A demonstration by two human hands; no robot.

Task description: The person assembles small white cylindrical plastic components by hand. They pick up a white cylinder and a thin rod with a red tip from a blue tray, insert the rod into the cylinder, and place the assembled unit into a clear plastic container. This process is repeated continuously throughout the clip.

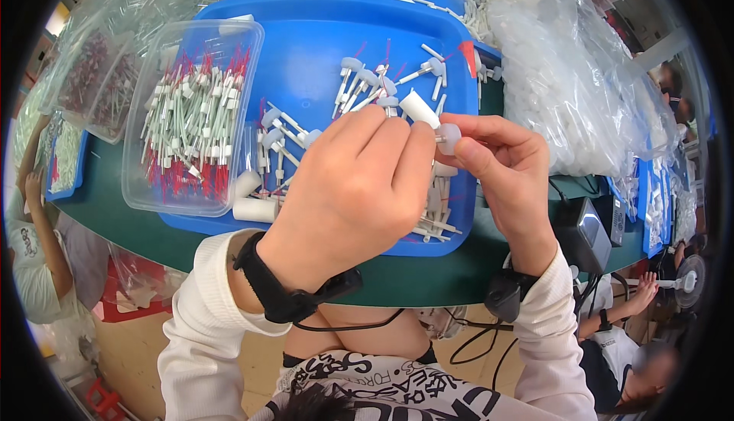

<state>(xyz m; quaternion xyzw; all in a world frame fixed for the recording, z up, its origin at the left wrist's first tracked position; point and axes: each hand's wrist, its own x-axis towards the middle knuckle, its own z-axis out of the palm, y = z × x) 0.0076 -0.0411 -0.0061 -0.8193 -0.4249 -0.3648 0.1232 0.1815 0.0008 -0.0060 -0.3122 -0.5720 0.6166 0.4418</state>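
Green tabletop (428,272) crowded with parts fills the view at a shared assembly bench, where a large blue tray (321,46) sits squarely before a seated person so that loose pieces lie within easy reach of both hands. Raised just above the tray's right half, the left hand (359,188) curls its fingers (382,142) together around a white cylinder (419,107), which juts up and to the left from the fingertips, its long axis tilted away from the person. The right hand (508,176) meets it from the other side, thumb and forefinger pinching a small round white cap (449,136) just beside the cylinder's lower end; whether the two parts already touch cannot be told, as the fingers hide the join. Holding both pieces up close to the eyes, rather than down on the tray, appears to suit such fine fitting. Scattered white stemmed pieces (359,84) lie on the tray beyond the hands, and a clear plastic bin (157,199) at the left edge keeps a bundle of red-and-white sticks (195,115) gathered, lying roughly parallel. Clear bags of white parts (566,84) heap up at the right, and other workers' arms show at both margins.
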